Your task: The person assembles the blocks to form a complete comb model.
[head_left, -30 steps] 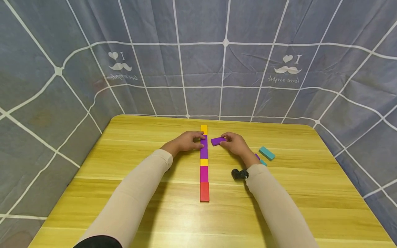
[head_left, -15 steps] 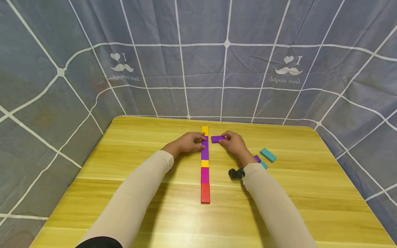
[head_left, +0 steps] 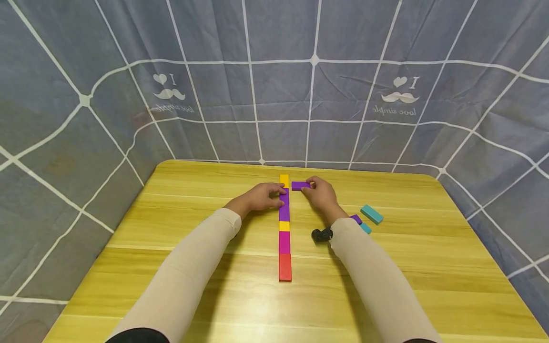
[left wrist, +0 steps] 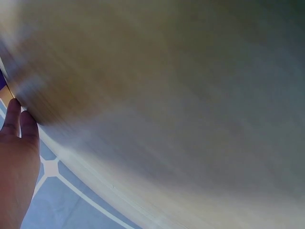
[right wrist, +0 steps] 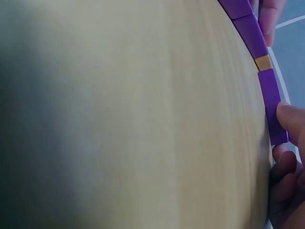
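A straight row of coloured blocks runs away from me: a red block point(head_left: 285, 267), a magenta block point(head_left: 284, 242), a small yellow block point(head_left: 284, 226), purple blocks point(head_left: 284, 212) and a yellow block point(head_left: 284, 179) at the far end. My left hand point(head_left: 259, 196) rests at the row's left side, its fingertips touching the purple part, thumb and fingers apart. Right of the far end, my right hand point(head_left: 322, 195) pinches a purple block point(head_left: 299, 186) by its right end, lying crosswise to the row. In the right wrist view this purple block point(right wrist: 270, 102) shows between thumb and fingers.
To the right lie a teal block point(head_left: 371, 214), another purple block point(head_left: 356, 219) and a second teal block point(head_left: 365, 228), partly behind the right sleeve. A black wrist camera point(head_left: 321, 235) juts from the right wrist. A grey gridded curtain point(head_left: 283, 90) stands behind the wooden table point(head_left: 193, 186).
My right hand has moved the purple block slightly away from me, toward the row's far end, and turned it nearly square to the row. The left hand stays in place.
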{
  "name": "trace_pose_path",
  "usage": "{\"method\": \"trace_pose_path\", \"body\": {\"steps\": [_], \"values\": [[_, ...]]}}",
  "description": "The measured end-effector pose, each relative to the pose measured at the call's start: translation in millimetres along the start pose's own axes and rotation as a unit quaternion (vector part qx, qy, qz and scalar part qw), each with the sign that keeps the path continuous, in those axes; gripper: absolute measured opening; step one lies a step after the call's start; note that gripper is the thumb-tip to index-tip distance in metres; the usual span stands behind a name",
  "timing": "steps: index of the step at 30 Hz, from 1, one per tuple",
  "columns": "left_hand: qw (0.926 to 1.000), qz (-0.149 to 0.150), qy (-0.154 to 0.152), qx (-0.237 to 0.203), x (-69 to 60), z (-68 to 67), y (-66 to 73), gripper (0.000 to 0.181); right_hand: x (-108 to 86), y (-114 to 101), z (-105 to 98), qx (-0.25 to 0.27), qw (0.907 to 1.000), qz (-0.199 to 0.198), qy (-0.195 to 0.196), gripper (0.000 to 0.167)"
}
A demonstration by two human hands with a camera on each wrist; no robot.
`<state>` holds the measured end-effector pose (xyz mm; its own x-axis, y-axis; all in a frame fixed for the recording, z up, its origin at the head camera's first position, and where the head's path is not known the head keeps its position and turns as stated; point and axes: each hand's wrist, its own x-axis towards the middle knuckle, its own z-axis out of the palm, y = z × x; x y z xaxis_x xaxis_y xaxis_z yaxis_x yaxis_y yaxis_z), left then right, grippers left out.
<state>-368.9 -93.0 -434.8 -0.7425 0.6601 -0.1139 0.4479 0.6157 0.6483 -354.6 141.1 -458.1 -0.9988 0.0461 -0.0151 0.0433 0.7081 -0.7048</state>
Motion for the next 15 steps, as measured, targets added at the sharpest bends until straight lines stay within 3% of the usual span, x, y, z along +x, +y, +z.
{"method": "trace_pose_path", "body": {"steps": [15], "values": [[0.9999, 0.011, 0.000, 0.005, 2.8, 1.4, -2.0, 0.043, 11.2, -6, 3, 0.025, 0.9990, 0.034, 0.015, 0.034]]}}
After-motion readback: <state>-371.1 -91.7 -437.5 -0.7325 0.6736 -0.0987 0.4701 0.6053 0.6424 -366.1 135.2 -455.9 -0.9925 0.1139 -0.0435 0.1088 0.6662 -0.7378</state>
